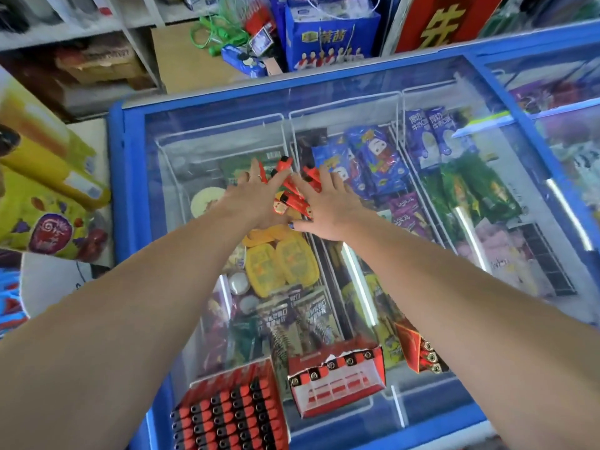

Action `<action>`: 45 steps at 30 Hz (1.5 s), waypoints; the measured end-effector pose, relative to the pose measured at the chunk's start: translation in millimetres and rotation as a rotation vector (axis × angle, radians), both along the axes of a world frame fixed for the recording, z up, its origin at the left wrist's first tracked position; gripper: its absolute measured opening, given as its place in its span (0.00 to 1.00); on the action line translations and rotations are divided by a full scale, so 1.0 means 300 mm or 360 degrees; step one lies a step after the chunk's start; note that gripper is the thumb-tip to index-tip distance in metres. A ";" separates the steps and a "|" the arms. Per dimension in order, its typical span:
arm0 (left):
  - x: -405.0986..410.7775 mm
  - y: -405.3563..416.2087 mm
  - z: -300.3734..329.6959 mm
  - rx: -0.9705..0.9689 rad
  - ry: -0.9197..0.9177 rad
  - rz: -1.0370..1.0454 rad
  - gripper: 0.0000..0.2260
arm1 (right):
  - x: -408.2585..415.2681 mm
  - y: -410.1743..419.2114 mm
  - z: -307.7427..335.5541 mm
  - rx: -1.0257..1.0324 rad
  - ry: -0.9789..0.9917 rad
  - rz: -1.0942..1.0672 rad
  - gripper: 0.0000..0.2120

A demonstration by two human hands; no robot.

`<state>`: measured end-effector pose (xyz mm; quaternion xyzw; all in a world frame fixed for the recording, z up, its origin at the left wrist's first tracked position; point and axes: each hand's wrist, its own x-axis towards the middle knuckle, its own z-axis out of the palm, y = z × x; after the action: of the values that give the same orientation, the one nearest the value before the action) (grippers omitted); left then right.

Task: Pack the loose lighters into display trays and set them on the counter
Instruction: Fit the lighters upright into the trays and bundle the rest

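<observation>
Reaching out over the freezer lid point(373, 92), both arms stretched far across the glass toward a loose pile of red lighters point(293, 196) in the middle. Starting at the left, a yellow box point(45, 190) sat beside the freezer, and shelves point(81, 43) ran along the far wall. Near the left edge of the glass stood a full tray point(227, 414), packed with rows of red and black lighters. The left hand point(250, 196) lay flat on the left side of the pile, fingers straight and spread, pressing against lighters but not curled round any that I could see. Lighters poked out between and past its fingers. The pile sat right between the two hands, touching both. The right hand point(328, 206) was on the right side, also spread and flat, palm down, holding nothing in a pinch as far as I could tell. Near the front, just right of the full tray, sat a half-empty tray point(337, 381) with a few lighters along its far row. Further right, a third tray point(422, 352) showed partly behind the right forearm, tilted. A blue bag point(331, 37) stood on the floor beyond the freezer.
</observation>
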<state>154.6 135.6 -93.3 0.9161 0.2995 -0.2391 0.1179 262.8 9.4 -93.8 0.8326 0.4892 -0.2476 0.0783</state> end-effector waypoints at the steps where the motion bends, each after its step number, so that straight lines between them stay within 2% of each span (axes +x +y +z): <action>1: -0.003 0.005 -0.009 0.0038 -0.0028 -0.0037 0.49 | 0.000 0.016 -0.006 -0.0016 -0.0014 0.0006 0.48; 5: -0.021 0.017 -0.033 0.0189 -0.0100 -0.0155 0.47 | 0.005 0.046 -0.017 -0.0091 -0.0121 0.0064 0.42; 8: -0.029 0.019 -0.031 0.0231 -0.0130 -0.0211 0.42 | 0.013 0.037 -0.009 0.0049 -0.0170 0.0090 0.28; 10: -0.031 0.017 -0.031 0.0255 -0.0151 -0.0258 0.38 | 0.009 0.031 -0.003 0.0093 -0.0229 0.0133 0.24; 14: -0.041 0.013 -0.041 0.0302 -0.0209 -0.0330 0.35 | -0.024 0.029 -0.001 0.0036 -0.0370 0.0177 0.22; 17: -0.051 0.012 -0.047 0.0329 -0.0248 -0.0360 0.33 | -0.048 -0.008 -0.013 0.0013 -0.0360 0.0158 0.21; 21: -0.033 0.010 -0.036 0.0305 -0.0098 -0.0374 0.34 | -0.066 -0.076 -0.018 0.0025 -0.0355 0.0276 0.26; 29: -0.003 -0.019 -0.024 0.0164 -0.0006 -0.0176 0.30 | -0.062 -0.136 -0.048 0.0171 -0.0274 0.0180 0.22; 33: -0.019 -0.048 -0.008 0.0290 0.0071 -0.0221 0.25 | -0.051 -0.156 -0.061 0.0341 0.0000 -0.0195 0.12; 37: -0.032 -0.093 0.016 0.0301 0.0012 -0.0158 0.15 | -0.057 -0.167 -0.039 0.0506 0.0427 -0.0725 0.11; 40: -0.065 -0.118 0.023 0.0251 -0.0048 -0.0078 0.16 | -0.076 -0.183 0.011 0.0580 0.0831 -0.1013 0.11; 42: -0.105 -0.133 0.019 0.0059 -0.0146 0.0018 0.19 | -0.095 -0.200 0.055 0.0643 0.1128 -0.1225 0.09; 45: -0.183 -0.167 0.047 -0.0407 -0.0465 0.0424 0.13 | -0.136 -0.221 0.124 0.0745 0.1481 -0.1428 0.09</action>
<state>99.8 85.6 -79.3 0.8710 0.3648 -0.1223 0.3055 221.9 -57.0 -56.7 0.7566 0.1204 -0.4757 -0.4321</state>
